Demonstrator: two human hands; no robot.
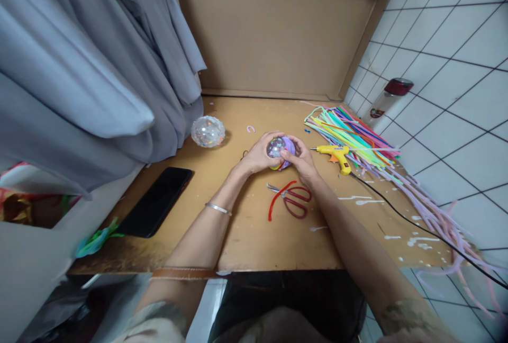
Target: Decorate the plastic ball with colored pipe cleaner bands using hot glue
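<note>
Near the middle of the table, a small clear ball (277, 147) with a purple fuzzy band on its right side is held between both hands. My left hand (262, 153) wraps its left side, and my right hand (301, 159) grips the purple side with the thumb across the front. A bit of yellow and red shows along the ball's lower edge. Just below the hands lie red-handled scissors (296, 201), with a red pipe cleaner (273, 205) crossing their blades. To the right rests a yellow hot glue gun (337, 156), its nozzle pointing at my right hand.
A larger clear ball (208, 132) and a black phone (156, 202) sit on the left. Coloured pipe cleaners (345, 128) are heaped at the right. A black cord (391, 208) runs off the right edge. A grey curtain (159, 68) hangs left; a bottle (387, 100) stands by the tiled wall.
</note>
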